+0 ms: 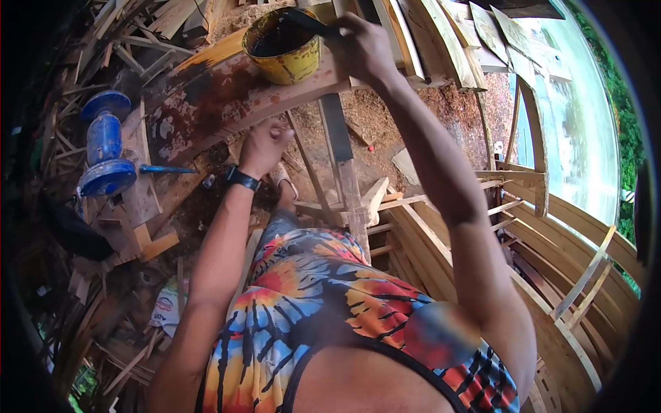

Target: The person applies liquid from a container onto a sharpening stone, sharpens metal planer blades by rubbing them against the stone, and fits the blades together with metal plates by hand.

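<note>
My right hand (365, 51) is closed around the dark handle of a brush (308, 22). The brush's far end reaches over the rim of a yellow bucket (292, 69), and its tip is hard to make out against the dark contents. Streaked with dark stains, the bucket stands on a thick wooden beam (241, 96). My left hand (265, 148), with a dark band on the wrist, hovers just in front of the beam's near edge. Its fingers are curled in, and nothing shows in them.
A blue machine with a round disc at each end (105, 141) stands at left, beside a blue pointed rod (167, 169). Long planks (441, 41) lean at the upper right. Curved wooden framing (571, 227) fills the right side. Sawdust (372, 113) covers the ground.
</note>
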Motion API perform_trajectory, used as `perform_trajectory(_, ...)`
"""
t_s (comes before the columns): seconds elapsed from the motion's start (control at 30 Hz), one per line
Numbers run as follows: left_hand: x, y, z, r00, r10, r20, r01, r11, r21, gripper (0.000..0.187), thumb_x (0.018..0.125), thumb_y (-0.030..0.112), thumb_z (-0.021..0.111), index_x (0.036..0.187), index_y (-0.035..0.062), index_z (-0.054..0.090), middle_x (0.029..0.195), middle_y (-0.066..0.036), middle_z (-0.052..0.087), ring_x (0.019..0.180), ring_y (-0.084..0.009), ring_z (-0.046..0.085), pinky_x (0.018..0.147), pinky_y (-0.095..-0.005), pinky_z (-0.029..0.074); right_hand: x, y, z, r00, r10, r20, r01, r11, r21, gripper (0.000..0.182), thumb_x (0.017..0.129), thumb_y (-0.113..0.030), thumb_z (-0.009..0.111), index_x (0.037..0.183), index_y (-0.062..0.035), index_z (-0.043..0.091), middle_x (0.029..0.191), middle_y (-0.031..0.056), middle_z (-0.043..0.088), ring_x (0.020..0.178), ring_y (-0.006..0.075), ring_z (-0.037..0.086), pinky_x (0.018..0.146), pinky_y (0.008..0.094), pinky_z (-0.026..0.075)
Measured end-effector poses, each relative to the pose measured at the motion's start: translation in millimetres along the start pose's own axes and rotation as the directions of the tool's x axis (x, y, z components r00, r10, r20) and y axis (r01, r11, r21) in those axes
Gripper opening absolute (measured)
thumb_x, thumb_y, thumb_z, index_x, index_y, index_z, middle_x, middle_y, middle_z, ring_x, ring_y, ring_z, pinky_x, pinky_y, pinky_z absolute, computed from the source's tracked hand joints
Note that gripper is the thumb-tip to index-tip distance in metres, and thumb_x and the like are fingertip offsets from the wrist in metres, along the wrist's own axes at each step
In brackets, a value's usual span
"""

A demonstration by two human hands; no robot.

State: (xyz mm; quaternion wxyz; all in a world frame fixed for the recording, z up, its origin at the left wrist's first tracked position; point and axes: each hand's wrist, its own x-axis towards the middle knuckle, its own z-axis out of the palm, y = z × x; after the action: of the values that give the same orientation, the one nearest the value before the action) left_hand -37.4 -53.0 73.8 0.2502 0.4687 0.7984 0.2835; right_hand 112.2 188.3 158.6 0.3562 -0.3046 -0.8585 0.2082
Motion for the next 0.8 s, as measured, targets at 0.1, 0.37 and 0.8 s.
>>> perform_trajectory(0.1, -10.2, -20.7, 11.6, 0.996, -0.059, -0.063, 0.044, 0.974, -0.222, 0.045, 0.088, 0.025, 0.079, 0.121, -0.0012, 0.065, 0.103, -0.015, 0.074, 0.093, -0.0211, 0.072, 0.083, -0.0338, 0.056, -71.6, 3.8, -26.8, 0.997, 0.08, -0.006, -0.079, 0.99, 0.118, 0.015, 0.084, -0.015, 0.076, 0.098, -0.0091, 0.073, 0.09, 0.014, 0.076, 0.081, 0.0285, 0.076, 0.072, 0.0414, 0.059)
perform_trajectory(0.37, -17.5, -17.2, 81.7, 0.974, 0.215, -0.076, -0.225, 0.957, -0.183, 0.084, 0.08, 0.026, 0.085, 0.149, -0.0007, 0.045, 0.137, -0.022, 0.06, 0.132, -0.0327, 0.055, 0.11, -0.0417, 0.044, -202.0, 57.0, 18.8, 0.962, 0.144, 0.23, -0.164, 0.984, 0.07, 0.016, 0.082, -0.005, 0.074, 0.097, -0.0069, 0.07, 0.093, 0.0141, 0.073, 0.085, 0.0339, 0.073, 0.073, 0.0416, 0.058)
perform_trajectory(0.8, 21.7, -39.5, 139.4, 0.988, -0.011, -0.151, 0.007, 0.999, -0.032, 0.05, 0.075, 0.035, 0.088, 0.121, 0.019, 0.076, 0.119, -0.019, 0.066, 0.112, -0.0326, 0.06, 0.101, -0.0414, 0.049, -207.9, 80.4, 67.4, 0.94, 0.178, 0.292, -0.227, 0.963, 0.143, 0.034, 0.081, -0.011, 0.077, 0.114, -0.0084, 0.072, 0.102, 0.0116, 0.073, 0.086, 0.0296, 0.071, 0.077, 0.04, 0.057)
